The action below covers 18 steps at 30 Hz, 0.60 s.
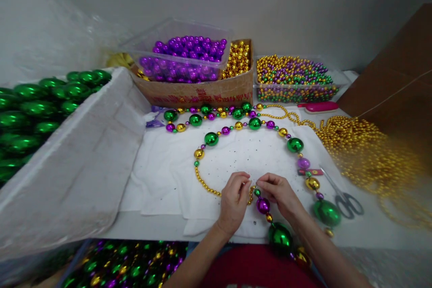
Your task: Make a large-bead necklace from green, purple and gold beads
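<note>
A long bead necklace (254, 123) of green, purple and gold balls lies in a loop on a white cloth (162, 175). My left hand (234, 200) pinches the end of its thin gold bead strand (205, 185) at the loop's near side. My right hand (278, 193) pinches the other end, just above a small green bead and a purple ball (263, 205). The fingertips of both hands nearly meet. A large green ball (280, 235) hangs near the table's front edge below my right wrist.
A white box of large green balls (37, 108) stands at left. A tub of purple balls (189, 56), gold balls (238, 58) and a tub of mixed small beads (293, 76) stand at the back. Gold strands (364, 148), scissors (344, 198), a pink tool (319, 107) lie right.
</note>
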{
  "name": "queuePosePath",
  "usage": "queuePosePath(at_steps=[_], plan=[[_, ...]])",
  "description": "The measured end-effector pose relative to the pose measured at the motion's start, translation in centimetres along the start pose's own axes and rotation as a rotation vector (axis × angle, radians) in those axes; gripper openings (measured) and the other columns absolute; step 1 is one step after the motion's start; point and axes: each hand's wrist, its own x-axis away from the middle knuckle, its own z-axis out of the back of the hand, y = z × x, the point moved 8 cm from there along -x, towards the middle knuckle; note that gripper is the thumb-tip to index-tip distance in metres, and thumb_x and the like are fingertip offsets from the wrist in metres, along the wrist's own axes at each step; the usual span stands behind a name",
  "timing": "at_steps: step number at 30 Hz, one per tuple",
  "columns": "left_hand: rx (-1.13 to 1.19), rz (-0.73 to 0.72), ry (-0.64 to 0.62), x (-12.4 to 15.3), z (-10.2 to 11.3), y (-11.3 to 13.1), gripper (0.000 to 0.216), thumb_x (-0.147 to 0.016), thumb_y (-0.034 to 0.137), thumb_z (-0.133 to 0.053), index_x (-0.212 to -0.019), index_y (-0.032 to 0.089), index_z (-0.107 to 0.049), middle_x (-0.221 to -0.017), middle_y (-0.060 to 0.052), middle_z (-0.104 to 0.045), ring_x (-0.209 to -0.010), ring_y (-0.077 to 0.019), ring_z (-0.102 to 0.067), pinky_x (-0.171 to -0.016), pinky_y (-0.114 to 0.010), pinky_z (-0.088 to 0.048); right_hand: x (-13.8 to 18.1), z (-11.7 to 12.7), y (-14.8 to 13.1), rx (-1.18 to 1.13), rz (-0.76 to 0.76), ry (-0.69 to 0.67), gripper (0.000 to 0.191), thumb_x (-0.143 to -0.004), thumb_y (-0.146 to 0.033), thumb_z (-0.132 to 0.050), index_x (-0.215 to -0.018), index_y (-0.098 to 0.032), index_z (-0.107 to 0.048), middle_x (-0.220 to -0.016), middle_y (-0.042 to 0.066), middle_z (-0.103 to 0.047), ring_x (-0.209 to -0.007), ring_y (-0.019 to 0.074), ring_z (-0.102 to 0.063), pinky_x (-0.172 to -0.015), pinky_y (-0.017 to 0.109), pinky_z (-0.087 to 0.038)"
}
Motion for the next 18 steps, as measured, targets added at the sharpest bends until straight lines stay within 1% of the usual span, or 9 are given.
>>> queuePosePath(at_steps=[2,4,5,7,10,13,15,17,18], plan=[[0.010,0.005,-0.002,-0.1,0.0,0.0,0.010,-0.088,0.019,-0.049,-0.082,0.018,-0.057,-0.098,-0.006,-0.059,-0.090,-0.0168,-0.057,-0.078,-0.029,-0.046,0.2,0.7,-1.0,0.098,0.089,0.047,0.022,-0.067,-0.039,-0.070,-0.067,-0.017,-0.064,-0.052,-0.004,-0.047,-0.045,0.0091,-0.035,-0.043,0.024,-0.026],[0.021,0.009,-0.006,-0.1,-0.1,0.1,0.010,-0.088,0.018,-0.049,-0.081,0.018,-0.057,-0.096,-0.006,-0.059,-0.090,-0.0166,-0.056,-0.078,-0.029,-0.046,0.6,1.1,-2.5,0.210,0.198,0.082,0.016,-0.070,-0.034,-0.068,-0.066,-0.019,-0.065,-0.062,0.000,-0.054,-0.058,0.0139,-0.046,-0.054,0.027,-0.035],[0.028,0.011,-0.011,-0.2,-0.2,0.1,0.010,-0.088,0.018,-0.049,-0.081,0.018,-0.056,-0.095,-0.006,-0.059,-0.090,-0.0166,-0.056,-0.078,-0.029,-0.045,0.9,1.2,-3.2,0.267,0.250,0.095,0.013,-0.071,-0.031,-0.067,-0.066,-0.019,-0.065,-0.066,0.001,-0.055,-0.065,0.0161,-0.049,-0.059,0.028,-0.037],[0.044,0.013,-0.030,-0.3,-0.3,0.4,0.010,-0.088,0.018,-0.048,-0.081,0.018,-0.056,-0.094,-0.006,-0.059,-0.090,-0.0168,-0.056,-0.077,-0.029,-0.045,1.5,1.2,-4.5,0.371,0.337,0.111,0.011,-0.075,-0.028,-0.064,-0.067,-0.021,-0.066,-0.072,0.002,-0.055,-0.072,0.0186,-0.050,-0.066,0.031,-0.037],[0.064,0.018,-0.064,-0.4,-0.6,0.7,0.011,-0.087,0.019,-0.048,-0.079,0.018,-0.055,-0.090,-0.005,-0.059,-0.087,-0.0166,-0.056,-0.076,-0.028,-0.044,2.4,0.7,-5.8,0.512,0.441,0.111,0.011,-0.081,-0.024,-0.057,-0.074,-0.022,-0.065,-0.082,0.004,-0.054,-0.078,0.0200,-0.050,-0.072,0.033,-0.036],[0.057,0.034,-0.115,-0.6,-0.7,0.9,0.013,-0.088,0.021,-0.048,-0.077,0.018,-0.055,-0.084,-0.004,-0.059,-0.081,-0.0160,-0.055,-0.073,-0.027,-0.042,3.4,-0.3,-6.8,0.798,0.607,0.092,0.017,-0.087,-0.017,-0.045,-0.085,-0.022,-0.062,-0.097,0.008,-0.055,-0.088,0.0217,-0.051,-0.075,0.033,-0.037],[0.039,0.049,-0.147,-0.6,-0.5,0.7,0.015,-0.089,0.023,-0.046,-0.077,0.019,-0.055,-0.080,-0.003,-0.058,-0.076,-0.0154,-0.054,-0.071,-0.027,-0.041,3.8,-0.4,-7.0,0.946,0.686,0.088,0.021,-0.088,-0.014,-0.040,-0.089,-0.021,-0.059,-0.102,0.010,-0.056,-0.091,0.0220,-0.051,-0.073,0.033,-0.039],[0.014,0.070,-0.163,-0.4,0.2,0.2,0.017,-0.089,0.026,-0.046,-0.076,0.019,-0.055,-0.077,-0.002,-0.056,-0.073,-0.0150,-0.052,-0.068,-0.027,-0.040,3.9,0.6,-7.0,0.926,0.676,0.112,0.019,-0.088,-0.014,-0.040,-0.086,-0.021,-0.058,-0.101,0.009,-0.057,-0.089,0.0219,-0.051,-0.073,0.033,-0.038],[0.004,0.089,-0.170,-0.2,0.6,-0.2,0.018,-0.089,0.026,-0.046,-0.075,0.018,-0.054,-0.075,-0.002,-0.055,-0.072,-0.0150,-0.051,-0.067,-0.026,-0.039,3.8,1.6,-6.8,0.846,0.626,0.127,0.015,-0.087,-0.017,-0.043,-0.083,-0.021,-0.057,-0.099,0.009,-0.057,-0.089,0.0219,-0.051,-0.074,0.033,-0.038]])
